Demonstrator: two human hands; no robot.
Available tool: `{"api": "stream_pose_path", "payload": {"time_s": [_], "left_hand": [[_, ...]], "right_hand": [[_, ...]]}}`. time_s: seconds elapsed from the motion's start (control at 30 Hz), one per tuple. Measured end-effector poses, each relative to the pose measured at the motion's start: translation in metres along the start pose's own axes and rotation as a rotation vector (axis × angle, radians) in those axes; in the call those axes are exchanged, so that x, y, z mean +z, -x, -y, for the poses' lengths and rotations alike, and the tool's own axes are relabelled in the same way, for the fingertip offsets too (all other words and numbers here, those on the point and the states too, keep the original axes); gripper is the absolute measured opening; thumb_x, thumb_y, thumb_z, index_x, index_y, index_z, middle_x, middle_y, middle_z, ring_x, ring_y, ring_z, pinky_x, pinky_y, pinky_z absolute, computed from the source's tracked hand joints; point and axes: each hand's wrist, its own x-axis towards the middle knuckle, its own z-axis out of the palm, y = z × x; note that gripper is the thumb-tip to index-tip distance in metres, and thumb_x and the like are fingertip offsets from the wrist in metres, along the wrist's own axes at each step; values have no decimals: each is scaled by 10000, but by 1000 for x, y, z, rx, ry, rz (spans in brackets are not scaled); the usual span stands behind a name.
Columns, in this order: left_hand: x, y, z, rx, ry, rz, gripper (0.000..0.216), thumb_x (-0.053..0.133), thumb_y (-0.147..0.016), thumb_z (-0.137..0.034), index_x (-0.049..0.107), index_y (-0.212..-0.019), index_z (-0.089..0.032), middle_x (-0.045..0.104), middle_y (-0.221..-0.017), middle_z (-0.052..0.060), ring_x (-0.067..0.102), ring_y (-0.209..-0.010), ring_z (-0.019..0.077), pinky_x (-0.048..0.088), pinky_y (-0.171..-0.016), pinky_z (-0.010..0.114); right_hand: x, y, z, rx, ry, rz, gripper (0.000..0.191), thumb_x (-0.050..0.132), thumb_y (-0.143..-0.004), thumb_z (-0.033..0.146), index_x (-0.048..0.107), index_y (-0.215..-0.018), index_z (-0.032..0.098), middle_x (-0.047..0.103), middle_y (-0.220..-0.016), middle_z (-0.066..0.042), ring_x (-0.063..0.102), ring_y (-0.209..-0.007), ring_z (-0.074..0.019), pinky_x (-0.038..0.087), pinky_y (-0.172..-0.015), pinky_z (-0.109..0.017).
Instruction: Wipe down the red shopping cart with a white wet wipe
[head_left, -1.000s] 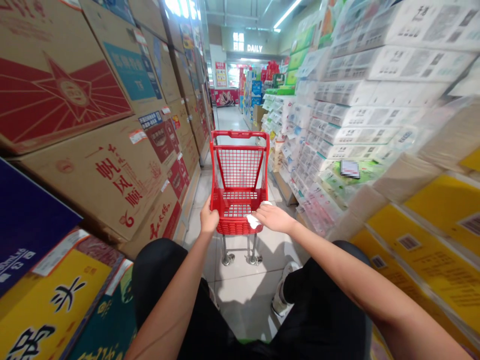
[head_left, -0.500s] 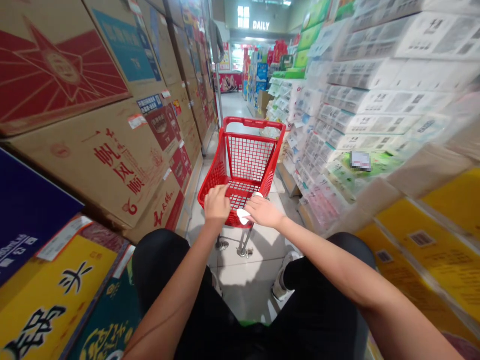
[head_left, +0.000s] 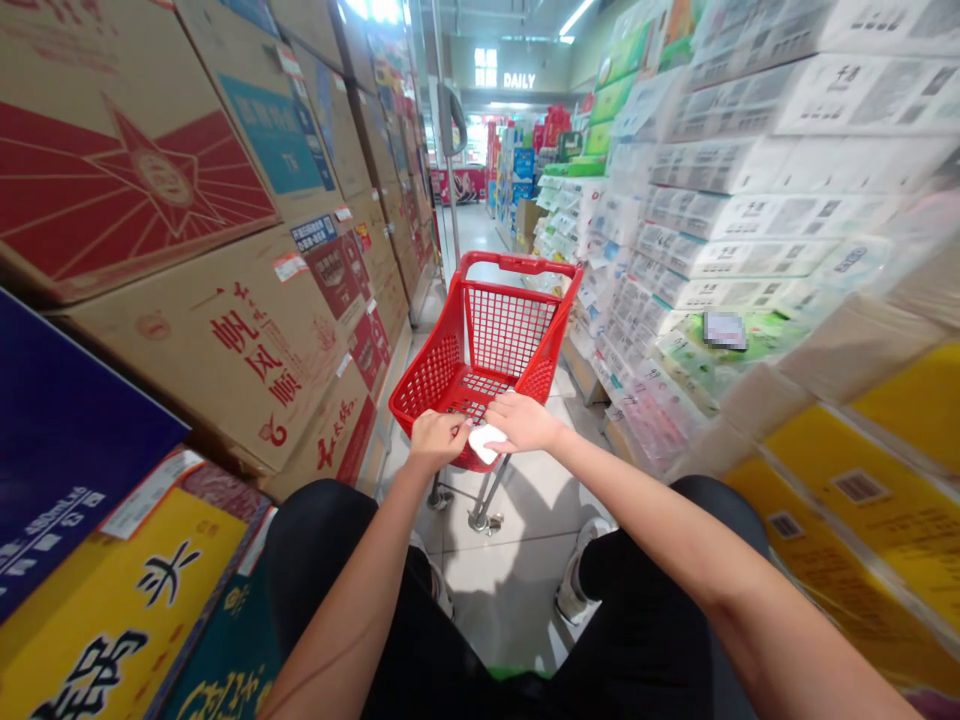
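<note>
A small red shopping cart stands in the aisle ahead of me, turned a little to the right, with an empty mesh basket. My left hand is closed on the near rim of the basket. Beside it, my right hand presses a white cloth against the same rim, fingers curled over it. The two hands almost touch. Below them are my legs in black trousers and a white shoe.
Stacked cardboard boxes wall the left side of the narrow aisle. Wrapped white and green packs and yellow boxes line the right. Pale floor tiles run ahead past a pole to more shelves under a "DAILY" sign.
The cart has swung its front to the right. My left hand slid along the rim towards the right hand, which still holds the white cloth there.
</note>
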Motion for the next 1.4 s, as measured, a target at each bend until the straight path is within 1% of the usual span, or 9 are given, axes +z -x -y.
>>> {"api": "stream_pose_path", "payload": {"time_s": [0.2, 0.43, 0.57, 0.8, 0.9, 1.07, 1.13, 1.23, 1.4], "left_hand": [[1, 1, 9, -31, 1, -6, 253, 543, -792, -322, 592, -564, -224, 625, -574, 24, 567, -620, 189, 278, -628, 326], [-9, 8, 49, 6, 24, -1, 266, 479, -786, -267, 530, -531, -213, 573, -544, 19, 499, -579, 167, 308, -675, 341], [-9, 6, 66, -8, 13, -25, 292, 421, -823, -245, 597, -592, -213, 648, -644, 48, 573, -686, 191, 332, -795, 380], [-6, -1, 71, 52, 38, -7, 297, 396, -820, -220, 598, -601, -212, 659, -670, 64, 591, -721, 206, 344, -796, 390], [-9, -2, 70, 67, 83, -8, 295, 396, -807, -209, 578, -575, -211, 631, -642, 57, 568, -695, 196, 354, -801, 382], [-8, -1, 69, 52, 133, -26, 295, 399, -799, -209, 557, -550, -209, 594, -620, 51, 544, -679, 189, 354, -804, 380], [-4, -1, 69, 46, 129, -27, 303, 392, -799, -204, 558, -545, -209, 594, -618, 52, 542, -681, 191, 349, -807, 388], [1, -3, 67, 33, 114, -22, 310, 387, -801, -202, 572, -553, -209, 607, -633, 60, 546, -696, 197, 344, -809, 393], [-2, -3, 64, 27, 97, -1, 313, 381, -809, -211, 579, -567, -210, 627, -651, 63, 553, -710, 199, 345, -824, 394]], "right_hand": [[-5, 5, -34, 45, -24, 3, 532, 365, -987, 628, 605, -1011, 154, 614, -967, -115, 497, -934, -258, 348, -883, -377], [-10, 1, -57, 122, 16, 52, 485, 363, -1012, 575, 608, -985, 157, 625, -968, -116, 494, -907, -253, 336, -842, -364], [-3, -12, -30, 217, 66, 0, 434, 409, -1004, 540, 607, -1000, 154, 624, -971, -121, 489, -904, -265, 323, -844, -389], [-2, -51, 47, 42, -16, 9, 394, 376, -1039, 496, 590, -1014, 166, 628, -994, -101, 518, -933, -249, 326, -804, -366], [-6, -46, 41, 24, -31, 34, 378, 380, -1044, 478, 595, -1046, 167, 635, -1005, -96, 531, -927, -238, 332, -813, -357], [-16, -7, -14, 163, -40, 94, 380, 386, -1045, 447, 621, -1058, 148, 652, -1000, -122, 546, -947, -250, 341, -848, -362], [-19, 2, -21, 204, -12, 105, 364, 402, -1038, 427, 626, -1045, 141, 653, -1019, -142, 545, -964, -267, 341, -849, -377], [-16, -7, -1, 203, 19, 89, 324, 435, -1024, 404, 620, -1042, 138, 649, -1031, -148, 544, -975, -281, 339, -837, -389], [-7, -46, 61, 70, -49, 5, 370, 394, -1039, 464, 604, -1054, 160, 646, -1017, -109, 548, -931, -254, 336, -811, -373]]}}
